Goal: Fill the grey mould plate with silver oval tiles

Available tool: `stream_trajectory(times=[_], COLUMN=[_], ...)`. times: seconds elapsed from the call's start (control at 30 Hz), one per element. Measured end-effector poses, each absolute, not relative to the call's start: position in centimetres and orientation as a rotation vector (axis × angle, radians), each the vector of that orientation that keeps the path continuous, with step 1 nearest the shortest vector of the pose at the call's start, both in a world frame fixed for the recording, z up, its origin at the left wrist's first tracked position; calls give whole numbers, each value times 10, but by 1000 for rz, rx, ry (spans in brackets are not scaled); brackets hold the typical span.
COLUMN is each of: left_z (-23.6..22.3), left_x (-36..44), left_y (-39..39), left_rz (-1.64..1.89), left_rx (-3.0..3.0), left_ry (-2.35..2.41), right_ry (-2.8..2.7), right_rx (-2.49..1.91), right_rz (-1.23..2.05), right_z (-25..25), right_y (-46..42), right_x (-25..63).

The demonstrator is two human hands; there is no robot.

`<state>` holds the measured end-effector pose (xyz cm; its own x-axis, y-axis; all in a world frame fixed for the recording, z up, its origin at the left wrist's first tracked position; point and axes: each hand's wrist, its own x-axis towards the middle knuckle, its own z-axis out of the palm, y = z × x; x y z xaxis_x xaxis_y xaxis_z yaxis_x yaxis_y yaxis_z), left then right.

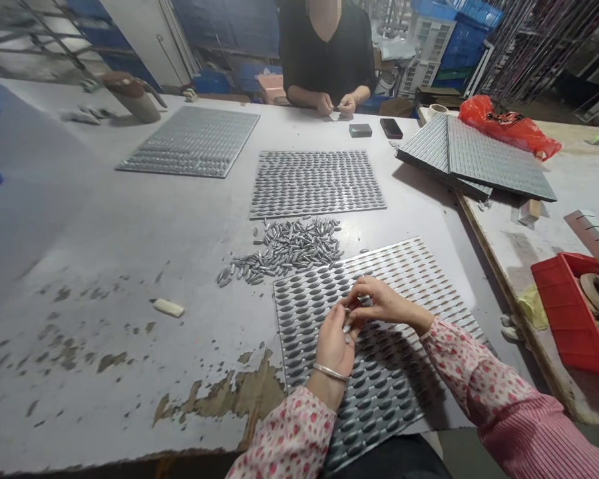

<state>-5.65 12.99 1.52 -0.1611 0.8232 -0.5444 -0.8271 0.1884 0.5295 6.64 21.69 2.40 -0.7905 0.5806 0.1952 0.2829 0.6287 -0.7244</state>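
Left hand [337,342]: half-curled around pieces [347,328] | Right hand [377,303]: fingertips bunched, hold indiscernible | Panel [299,332]: lay beneath hands; pile [299,249] at 11 o'clock | Judgement: light pinch, wrists raised, suited best

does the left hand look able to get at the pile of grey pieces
Probably yes: the pile lies by the far edge of the nearest board, and nothing stands between it and the left hand, though that hand meets the right hand.
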Motion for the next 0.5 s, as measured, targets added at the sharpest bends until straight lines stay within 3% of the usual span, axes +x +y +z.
stream_trajectory(times=[0.13,0.33,0.5], left_z=[16,24,35], left_x=[-57,-63,-68], left_y=[130,128,123], left_rz=[1467,1406,1328], left_rx=[55,-198,-251], left_ry=[863,862,868], right_ry=[-2488,-2193,-2346], right_rx=[-675,-943,-1216], right_rz=[775,919,631], right_z=[23,6,-8], right_y=[213,248,286], right_x=[60,69,69])
